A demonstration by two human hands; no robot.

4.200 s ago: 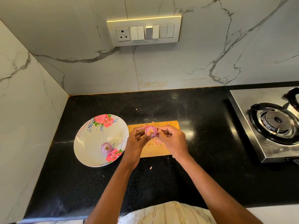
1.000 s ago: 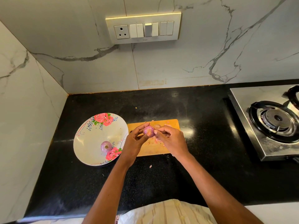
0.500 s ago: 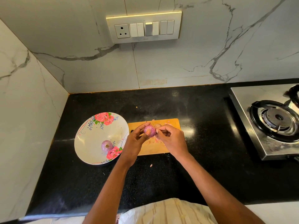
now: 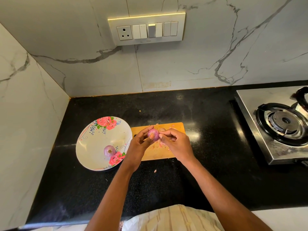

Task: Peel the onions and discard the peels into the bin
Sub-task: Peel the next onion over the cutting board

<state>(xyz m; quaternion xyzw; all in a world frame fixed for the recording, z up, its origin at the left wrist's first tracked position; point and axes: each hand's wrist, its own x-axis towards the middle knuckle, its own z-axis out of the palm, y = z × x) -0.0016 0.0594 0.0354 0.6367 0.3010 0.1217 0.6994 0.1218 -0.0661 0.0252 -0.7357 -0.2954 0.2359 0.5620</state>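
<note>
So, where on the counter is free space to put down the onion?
Bare counter lies between the board and the stove, also behind the plate, and in front of the board. The board itself is crowded: peels lie there under both hands.

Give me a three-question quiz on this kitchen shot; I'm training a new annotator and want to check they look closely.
1. True or false: the left hand holds the onion above the cutting board.
2. What lies in the floral bowl? A) a knife B) a second onion C) nothing
3. Fill in: the right hand pinches at the held onion's ____ side, as the camera sees it.

Key: 1 true; 2 B; 3 right
</note>
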